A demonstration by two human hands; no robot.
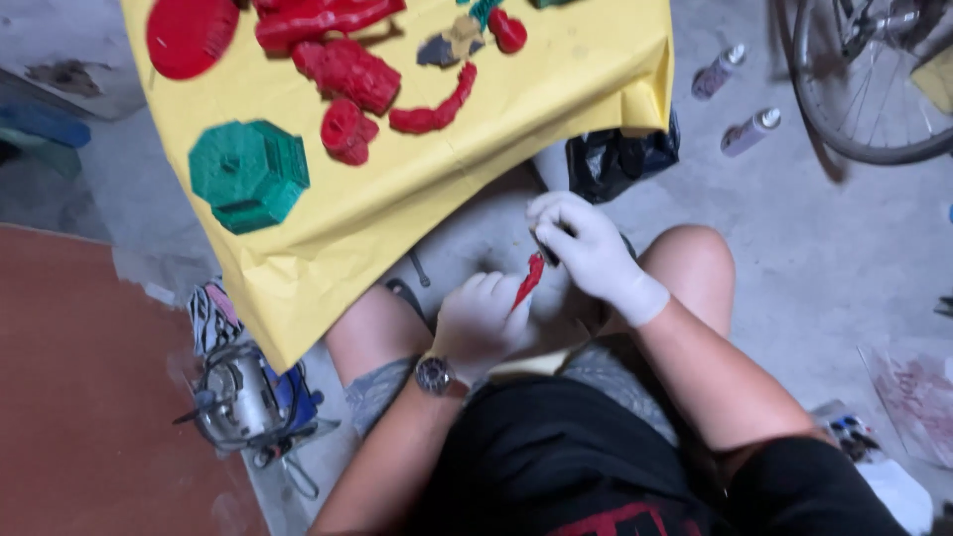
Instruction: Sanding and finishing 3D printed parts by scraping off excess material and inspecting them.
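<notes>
What the right hand (593,251) pinches is hidden by its white-gloved fingers, only a dark tip showing by the red piece (528,282). The gloved left hand (479,323), a watch (434,375) at its wrist, is curled closed around the piece's lower end. Slim, pointed and glossy red, the piece stands tilted between both hands, above the knees.

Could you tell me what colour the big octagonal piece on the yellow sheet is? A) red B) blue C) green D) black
C: the octagonal piece lying on the yellow sheet is green, while the pieces around it, such as the round disc, are red.
</notes>
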